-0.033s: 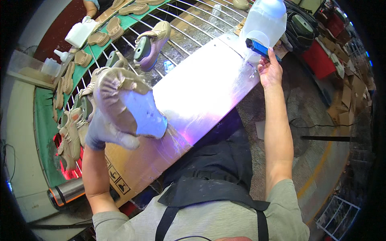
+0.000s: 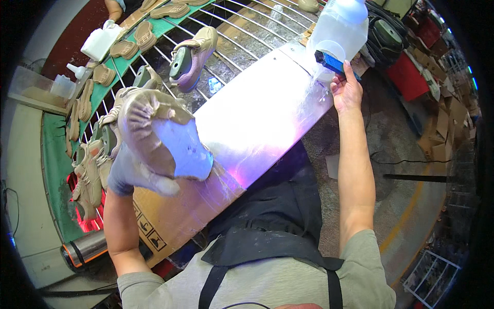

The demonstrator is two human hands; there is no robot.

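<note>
My left hand (image 2: 141, 172), in a grey glove, grips a beige shoe upper (image 2: 141, 118). The upper is pulled over a form, its underside turned up with gathered edges around a pale middle lit bluish. It hangs over the lower left part of the work board. Between the bare fingers of my right hand (image 2: 347, 91) is a blue-handled brush (image 2: 332, 63). Its dark end sits at the opening cut in the side of a translucent plastic jug (image 2: 339, 33), at the board's far right end.
The bright work board (image 2: 267, 98) meets a cardboard sheet (image 2: 180, 219) near me. Beyond it runs a metal-bar rack with a beige shoe (image 2: 193, 59); more shoes (image 2: 87, 177) stand at left. Soles (image 2: 123, 49) line a green strip. A steel flask (image 2: 85, 251) lies lower left. Another person's arm (image 2: 114, 10) shows far left.
My left hand and the shoe upper have sunk very slightly toward me. The brush and my right hand stay at the jug's opening.
</note>
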